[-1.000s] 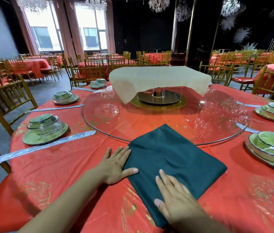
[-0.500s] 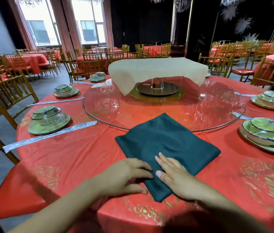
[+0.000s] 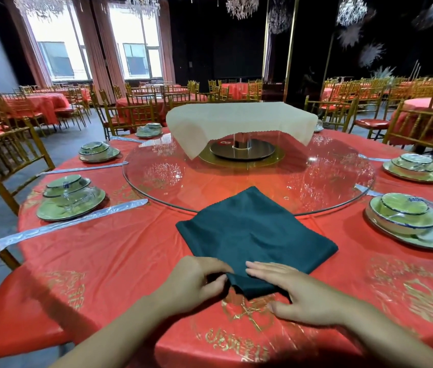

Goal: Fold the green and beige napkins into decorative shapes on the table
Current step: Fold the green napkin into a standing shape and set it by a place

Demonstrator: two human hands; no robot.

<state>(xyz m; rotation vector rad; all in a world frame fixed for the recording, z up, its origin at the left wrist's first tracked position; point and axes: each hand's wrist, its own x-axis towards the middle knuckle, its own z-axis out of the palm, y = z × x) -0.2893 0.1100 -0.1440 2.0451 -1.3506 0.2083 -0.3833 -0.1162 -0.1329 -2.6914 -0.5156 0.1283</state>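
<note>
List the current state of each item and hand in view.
green napkin: folded square, lying flat, near corner bunched.
beige napkin: unfolded, draped over the centre stand.
left hand: pinches green napkin's near corner.
right hand: flat, fingers pressing green napkin.
place settings: stacked, untouched.

Green napkin [image 3: 255, 235] folded flat; beige napkin [image 3: 239, 120] draped.

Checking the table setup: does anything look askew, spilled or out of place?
Nothing is spilled or broken. The dark green cloth napkin lies askew, its far corner over the rim of the round glass turntable. The beige cloth napkin hangs unevenly at the turntable's centre, its left corner lowest.
</note>
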